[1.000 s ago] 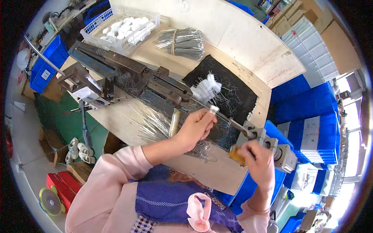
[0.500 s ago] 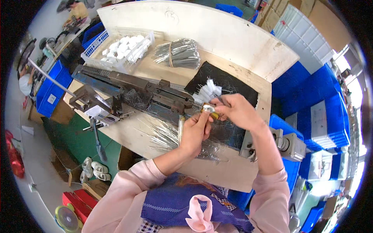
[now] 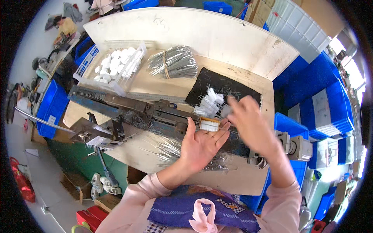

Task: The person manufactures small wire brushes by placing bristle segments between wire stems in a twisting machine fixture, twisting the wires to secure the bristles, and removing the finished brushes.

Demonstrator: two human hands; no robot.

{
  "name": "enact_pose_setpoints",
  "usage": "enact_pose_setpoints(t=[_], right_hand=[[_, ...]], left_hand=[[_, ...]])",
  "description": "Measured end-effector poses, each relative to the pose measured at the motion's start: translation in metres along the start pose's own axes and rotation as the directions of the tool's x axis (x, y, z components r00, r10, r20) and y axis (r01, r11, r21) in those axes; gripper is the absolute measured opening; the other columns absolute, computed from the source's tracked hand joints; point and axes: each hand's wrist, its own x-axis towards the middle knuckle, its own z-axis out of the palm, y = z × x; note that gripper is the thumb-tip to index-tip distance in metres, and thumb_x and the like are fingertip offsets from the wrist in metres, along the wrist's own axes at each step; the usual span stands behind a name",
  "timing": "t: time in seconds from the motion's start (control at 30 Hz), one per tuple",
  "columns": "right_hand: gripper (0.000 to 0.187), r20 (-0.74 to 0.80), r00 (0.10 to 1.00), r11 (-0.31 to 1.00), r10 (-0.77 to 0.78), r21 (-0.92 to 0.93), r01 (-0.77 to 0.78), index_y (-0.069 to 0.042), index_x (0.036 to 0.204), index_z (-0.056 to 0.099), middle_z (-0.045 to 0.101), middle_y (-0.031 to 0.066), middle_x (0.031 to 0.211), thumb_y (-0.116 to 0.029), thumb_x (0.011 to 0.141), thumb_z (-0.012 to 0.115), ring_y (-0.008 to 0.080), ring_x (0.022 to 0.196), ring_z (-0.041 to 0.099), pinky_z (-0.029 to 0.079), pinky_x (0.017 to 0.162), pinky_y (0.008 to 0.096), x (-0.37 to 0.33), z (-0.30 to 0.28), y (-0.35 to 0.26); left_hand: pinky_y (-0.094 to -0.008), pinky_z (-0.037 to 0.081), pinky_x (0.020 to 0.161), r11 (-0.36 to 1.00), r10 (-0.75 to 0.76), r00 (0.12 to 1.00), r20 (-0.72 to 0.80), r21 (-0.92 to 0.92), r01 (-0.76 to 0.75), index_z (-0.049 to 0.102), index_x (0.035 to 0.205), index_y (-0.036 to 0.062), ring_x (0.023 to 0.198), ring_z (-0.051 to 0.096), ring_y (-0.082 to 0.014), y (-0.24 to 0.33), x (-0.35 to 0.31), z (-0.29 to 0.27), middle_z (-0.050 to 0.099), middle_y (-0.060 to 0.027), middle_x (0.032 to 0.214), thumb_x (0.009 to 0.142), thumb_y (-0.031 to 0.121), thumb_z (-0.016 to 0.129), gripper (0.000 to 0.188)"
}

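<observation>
My left hand (image 3: 203, 149) is palm up over the machine's near side, fingers stretched out and thumb apart. Just beyond its fingers sits a small white block with an orange-yellow edge (image 3: 210, 125); I cannot tell whether it rests on them. My right hand (image 3: 250, 122), smeared by motion, hovers to the right of the block, its grip unclear. Behind the hands, a cluster of white-bristled brushes (image 3: 210, 103) lies on a black mat (image 3: 237, 82). The long metal machine (image 3: 136, 105) runs across the bench, with wire scraps on it.
Beyond the machine are a clear plastic basket (image 3: 144, 54) of white pieces and a banded bundle of wires (image 3: 175, 63). Loose wires (image 3: 171, 149) lie on the near side. A pale board (image 3: 186, 27) edges the bench's far side; blue bins (image 3: 334, 110) stand right.
My hands were together, fingers closed around a yellow and white piece. Now they are apart: the left has opened palm up, and the right has moved slightly right. The view has shifted slightly.
</observation>
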Motion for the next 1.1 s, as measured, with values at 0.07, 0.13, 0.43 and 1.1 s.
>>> enact_pose_setpoints(t=[0.07, 0.13, 0.43, 1.1], right_hand=[[0.041, -0.083, 0.953, 0.956, -0.291, 0.017, 0.293, -0.003, 0.118, 0.057, 0.053, 0.0151, 0.097, -0.016, 0.080, 0.065, 0.0328, 0.091, 0.055, 0.045, 0.079, 0.0413, -0.005, 0.017, -0.010], [0.039, -0.085, 0.956, 0.960, -0.279, -0.024, 0.278, -0.005, 0.114, 0.060, 0.055, 0.0121, 0.094, -0.013, 0.076, 0.066, 0.0302, 0.088, 0.056, 0.044, 0.076, 0.0396, 0.000, 0.021, -0.013], [0.011, -0.169, 0.974, 0.966, -0.152, 0.185, 0.183, -0.010, 0.085, 0.070, 0.057, 0.0046, 0.074, -0.009, 0.075, 0.070, 0.0255, 0.072, 0.056, 0.040, 0.074, 0.0353, 0.015, 0.019, 0.002], [0.019, -0.155, 0.986, 0.983, 0.060, 0.181, -0.031, -0.004, 0.108, 0.056, 0.062, 0.0172, 0.074, -0.011, 0.091, 0.052, 0.0328, 0.062, 0.063, 0.050, 0.053, 0.0383, -0.012, -0.005, -0.028]], left_hand=[[-0.0425, 0.026, 0.114, 1.000, 0.021, 1.000, -0.006, -0.009, -0.021, 0.033, 0.136, -0.0045, 0.133, 0.036, -0.0307, 0.001, -0.003, -0.006, 0.042, -0.0197, 0.138, 0.090, 0.067, 0.036, 0.085], [-0.0423, 0.027, 0.113, 0.994, -0.063, 0.971, 0.232, -0.076, 0.083, 0.035, 0.135, -0.0041, 0.132, 0.037, -0.0281, 0.002, -0.006, -0.026, 0.043, -0.0162, 0.138, 0.091, 0.066, 0.034, 0.083], [-0.0408, 0.024, 0.115, 0.985, 0.153, 0.988, -0.005, 0.078, -0.152, 0.032, 0.137, -0.0034, 0.132, 0.038, -0.0265, -0.002, -0.014, 0.003, 0.040, -0.0154, 0.141, 0.095, 0.061, 0.031, 0.077], [-0.0441, 0.021, 0.114, 0.980, 0.153, 0.988, 0.010, 0.130, -0.153, 0.040, 0.131, -0.0047, 0.130, 0.039, -0.0291, 0.008, -0.020, 0.001, 0.046, -0.0154, 0.137, 0.095, 0.061, 0.030, 0.075]])
